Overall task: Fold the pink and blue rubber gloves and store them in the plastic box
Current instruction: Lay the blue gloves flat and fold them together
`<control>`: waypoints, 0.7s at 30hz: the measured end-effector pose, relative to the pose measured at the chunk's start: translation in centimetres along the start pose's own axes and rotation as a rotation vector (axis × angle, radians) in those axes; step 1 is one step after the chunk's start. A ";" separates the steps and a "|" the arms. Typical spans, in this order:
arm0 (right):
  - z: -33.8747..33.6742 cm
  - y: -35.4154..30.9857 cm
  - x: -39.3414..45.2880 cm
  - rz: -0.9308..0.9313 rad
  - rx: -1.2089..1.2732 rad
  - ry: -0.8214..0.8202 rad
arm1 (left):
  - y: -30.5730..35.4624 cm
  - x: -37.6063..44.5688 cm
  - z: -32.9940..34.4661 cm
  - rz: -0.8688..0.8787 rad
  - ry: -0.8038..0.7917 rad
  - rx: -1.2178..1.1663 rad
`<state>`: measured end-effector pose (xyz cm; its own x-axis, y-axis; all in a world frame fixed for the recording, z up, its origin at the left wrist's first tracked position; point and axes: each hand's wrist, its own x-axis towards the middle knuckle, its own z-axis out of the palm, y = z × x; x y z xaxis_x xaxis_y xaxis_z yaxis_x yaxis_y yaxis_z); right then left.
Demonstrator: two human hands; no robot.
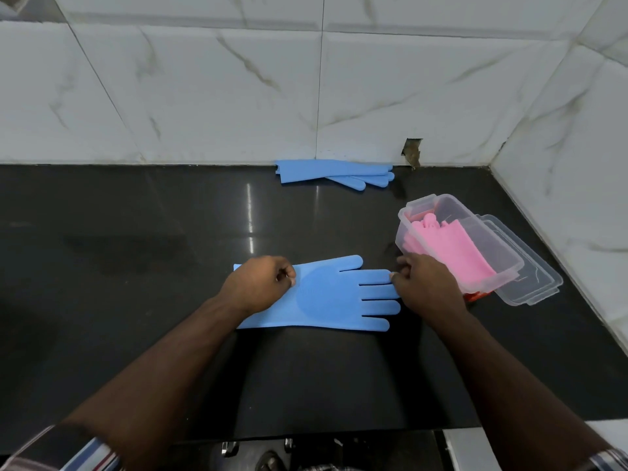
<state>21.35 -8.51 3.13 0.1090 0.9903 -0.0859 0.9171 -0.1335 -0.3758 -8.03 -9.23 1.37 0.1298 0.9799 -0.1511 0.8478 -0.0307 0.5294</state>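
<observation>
A blue rubber glove (326, 295) lies flat on the black counter, fingers pointing right. My left hand (258, 287) rests on its cuff half with fingers curled, pinching the glove's far edge. My right hand (426, 287) is at the glove's fingertips, its thumb and fingers touching the tip of a finger. A second blue glove (334, 173) lies folded lengthwise against the back wall. The clear plastic box (509, 263) stands at the right, tilted, with folded pink gloves (448, 248) inside.
The box's clear lid (530, 280) lies under and beside the box on its right. Something red shows beneath the box. White marble-tiled walls close the counter at the back and right. The counter's front edge runs below my forearms.
</observation>
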 end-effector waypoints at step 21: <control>-1.9 -9.9 15.1 -0.156 -0.158 0.014 | 3.0 14.5 -3.3 -0.024 0.294 0.271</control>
<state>14.64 7.85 7.32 -0.0350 0.9991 -0.0244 0.9717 0.0283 -0.2343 -5.32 5.52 3.53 -0.0110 0.9944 0.1054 0.9587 -0.0195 0.2837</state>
